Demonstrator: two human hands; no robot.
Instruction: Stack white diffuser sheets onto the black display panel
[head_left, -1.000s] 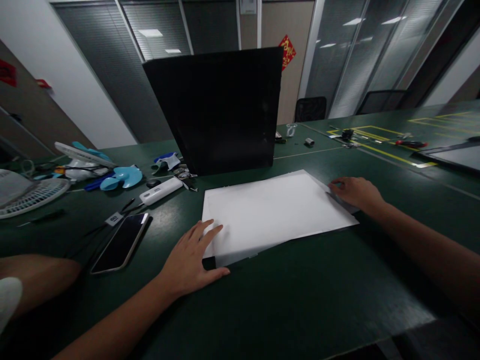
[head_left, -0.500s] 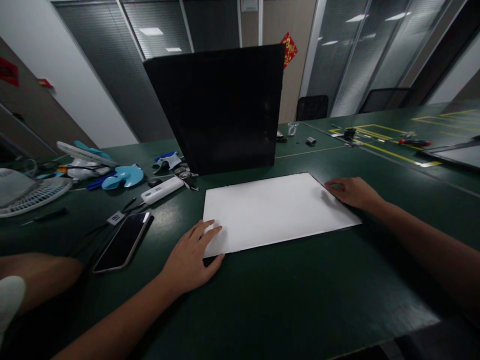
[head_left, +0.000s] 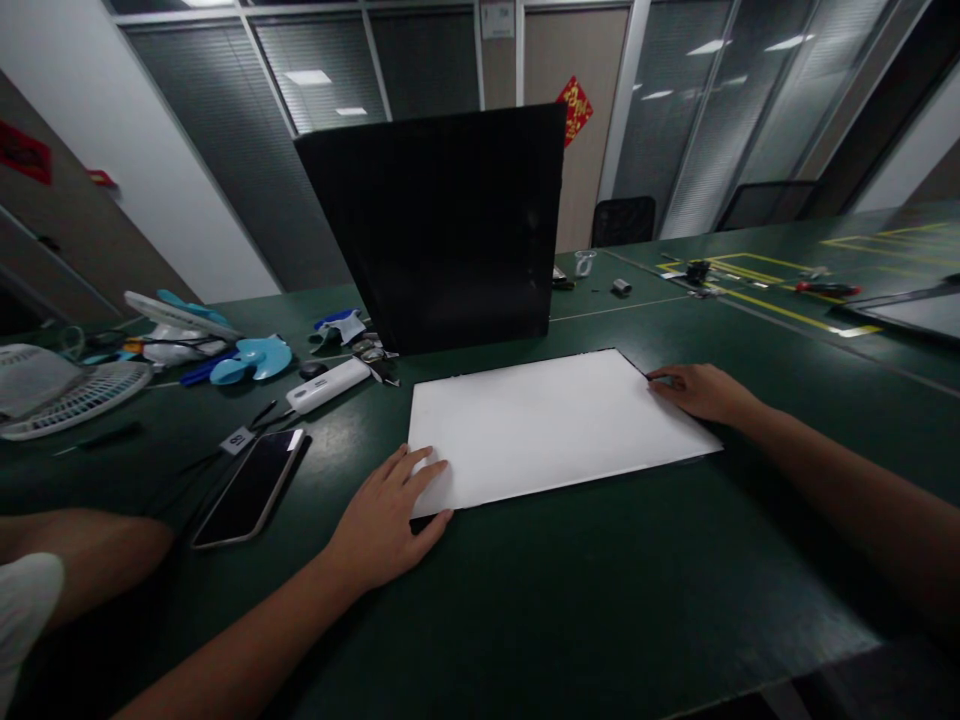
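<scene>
A thin white rectangular panel [head_left: 555,425] with dark edges lies flat on the green table. At its near left corner rests my left hand [head_left: 386,520], fingers apart, with some fingertips on the white surface and the thumb along the front edge. My right hand [head_left: 697,390] is at the panel's right edge, its fingers bent and the thumb and index finger pinched at that edge. Behind the panel stands a large black board [head_left: 450,230], leaning back with its lower edge near the table.
Left of my left hand lie a phone [head_left: 251,487], a white stick-shaped device [head_left: 328,385] with a cable, a blue fan blade [head_left: 259,358] and a white fan grille [head_left: 82,400]. Another person's arm [head_left: 90,545] reaches in at the left. A clear cup [head_left: 584,263] stands farther back.
The view has tilted slightly upward. My right fingers have drawn in closer against the panel's right edge. My left hand and the panel stay nearly in place.
</scene>
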